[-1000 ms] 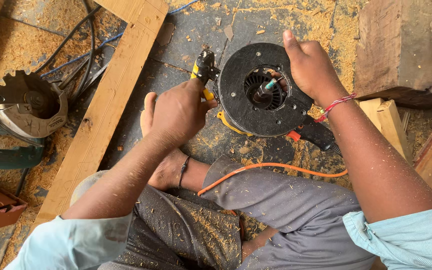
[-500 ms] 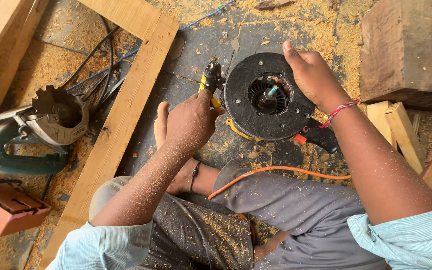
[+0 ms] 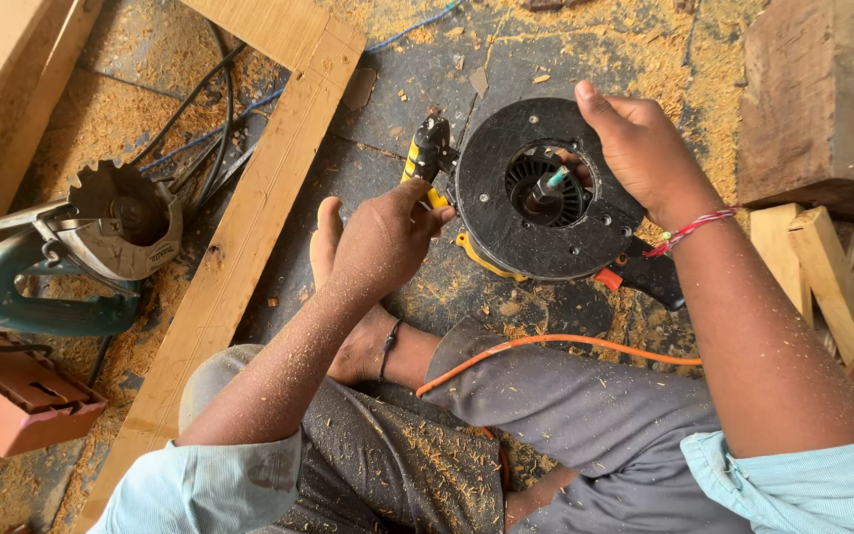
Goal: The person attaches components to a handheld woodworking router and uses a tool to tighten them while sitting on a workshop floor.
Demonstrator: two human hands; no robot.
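Observation:
A black and yellow router (image 3: 536,193) lies on its side on the sawdust-strewn floor, its round black base plate facing up with the bit in the centre. My right hand (image 3: 644,148) grips the base plate's right rim. My left hand (image 3: 387,237) is closed around the router's yellow side handle (image 3: 425,158) at the left. An orange cable (image 3: 546,344) runs from the tool across my lap. My bare foot (image 3: 333,247) rests beneath my left hand.
A long wooden plank (image 3: 249,227) lies diagonally at the left. A teal circular saw (image 3: 71,257) with its blade exposed sits beyond it, beside a red-brown box (image 3: 17,396). Black and blue cables (image 3: 210,129) run behind. Wood blocks (image 3: 822,99) and offcuts (image 3: 812,267) stand at the right.
The view has shifted, so the saw and plank appear further right. Both hands keep their hold on the router, which stays in place.

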